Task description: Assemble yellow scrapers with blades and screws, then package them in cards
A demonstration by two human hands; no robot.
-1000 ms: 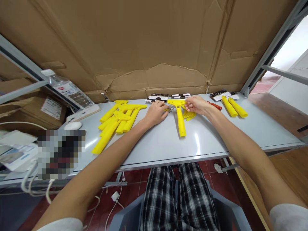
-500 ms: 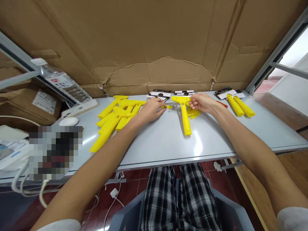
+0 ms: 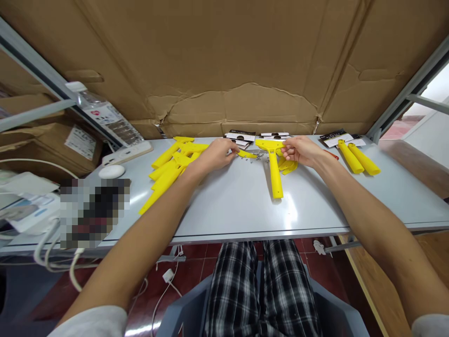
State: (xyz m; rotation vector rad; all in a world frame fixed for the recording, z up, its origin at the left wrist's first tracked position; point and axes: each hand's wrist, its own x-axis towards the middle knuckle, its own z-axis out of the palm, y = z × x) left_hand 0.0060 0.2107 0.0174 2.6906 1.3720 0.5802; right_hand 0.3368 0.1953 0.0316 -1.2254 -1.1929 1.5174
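My right hand (image 3: 298, 150) pinches one end of the wide head of a yellow scraper handle (image 3: 275, 175), whose grip points toward me. My left hand (image 3: 221, 154) has its thumb and fingers closed on the end of a small curved yellow plastic piece (image 3: 246, 154). Small metal screws (image 3: 260, 157) lie scattered between the hands. More flat yellow pieces (image 3: 289, 167) rest on the table beneath my right hand. A pile of yellow scraper handles (image 3: 165, 173) lies left of my left hand, partly covered by my forearm.
Card packets (image 3: 240, 136) lie along the cardboard wall. Two yellow handles (image 3: 358, 159) rest at the right beside a black-and-white packet (image 3: 333, 137). At the left are a power strip (image 3: 129, 153), a white mouse-like object (image 3: 111, 172), a plastic bottle (image 3: 105, 112) and cables.
The whole view has shifted slightly, moving the table items to the right. My left hand has drawn back a little from the scraper handle, with the small yellow piece showing more.
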